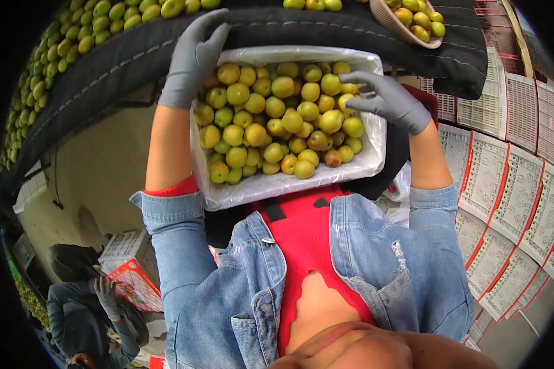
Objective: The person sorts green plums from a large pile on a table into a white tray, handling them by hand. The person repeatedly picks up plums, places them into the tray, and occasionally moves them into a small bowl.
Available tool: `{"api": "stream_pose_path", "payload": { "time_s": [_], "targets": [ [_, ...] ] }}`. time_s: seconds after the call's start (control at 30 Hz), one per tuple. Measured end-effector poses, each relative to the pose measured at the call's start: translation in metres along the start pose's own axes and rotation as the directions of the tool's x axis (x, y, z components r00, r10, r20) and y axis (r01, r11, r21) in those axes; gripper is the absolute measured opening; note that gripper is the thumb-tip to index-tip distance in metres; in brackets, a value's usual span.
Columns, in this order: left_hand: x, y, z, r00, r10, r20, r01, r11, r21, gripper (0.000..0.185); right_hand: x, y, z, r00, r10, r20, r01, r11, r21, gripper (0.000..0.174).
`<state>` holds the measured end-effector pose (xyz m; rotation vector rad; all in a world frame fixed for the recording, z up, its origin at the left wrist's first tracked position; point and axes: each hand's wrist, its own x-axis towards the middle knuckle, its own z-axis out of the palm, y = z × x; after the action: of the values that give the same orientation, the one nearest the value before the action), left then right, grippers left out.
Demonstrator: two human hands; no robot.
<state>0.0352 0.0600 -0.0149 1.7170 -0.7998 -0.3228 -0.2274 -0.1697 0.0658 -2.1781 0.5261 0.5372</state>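
In front of my torso, a rectangular box lined with white plastic film holds many round yellow-green fruits, some blushed red-brown. They look like plums or jujubes. My left hand, in a grey glove, is raised at the box's far left corner, thumb and fingers apart and holding nothing. My right hand, gloved alike, reaches over the right rim. Its fingers are spread and curved at the fruits by the far right corner; whether they touch one cannot be told.
A black padded sorting surface curves beyond the box, with more green fruits at left. A beige basket of fruits stands on it. White plastic crates are stacked at right. Lower left, another person handles a red-and-white crate.
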Motion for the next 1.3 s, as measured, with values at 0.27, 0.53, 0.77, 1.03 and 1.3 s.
{"api": "stream_pose_path", "payload": {
  "time_s": [0.27, 0.53, 0.77, 1.03, 1.3],
  "targets": [
    [0.061, -0.004, 0.031, 0.993, -0.024, 0.111, 0.005, 0.985, 0.170, 0.040, 0.132, 0.000, -0.047, 0.787, -0.396, -0.473, 0.263, 0.909, -0.323, 0.043],
    [0.115, -0.034, 0.083, 0.902, 0.371, -0.222, -0.164, 0.768, 0.619, 0.029, 0.230, -0.027, -0.042, 0.814, -0.057, -0.579, -0.236, 0.878, -0.417, 0.037],
    [0.168, -0.022, 0.094, 0.935, 0.322, 0.148, -0.338, 0.683, 0.648, 0.044, 0.236, -0.003, -0.031, 0.827, -0.240, -0.508, -0.008, 0.899, -0.438, 0.046],
    [0.176, -0.001, 0.135, 0.974, 0.165, 0.152, -0.216, 0.502, 0.838, 0.019, 0.238, 0.018, -0.034, 0.327, -0.348, -0.878, 0.609, 0.788, -0.086, 0.034],
    [0.155, -0.015, 0.021, 0.978, 0.200, -0.067, -0.072, 0.617, 0.784, 0.023, 0.256, 0.021, -0.034, 0.408, -0.278, -0.870, 0.600, 0.799, 0.026, 0.020]
  ]
}}
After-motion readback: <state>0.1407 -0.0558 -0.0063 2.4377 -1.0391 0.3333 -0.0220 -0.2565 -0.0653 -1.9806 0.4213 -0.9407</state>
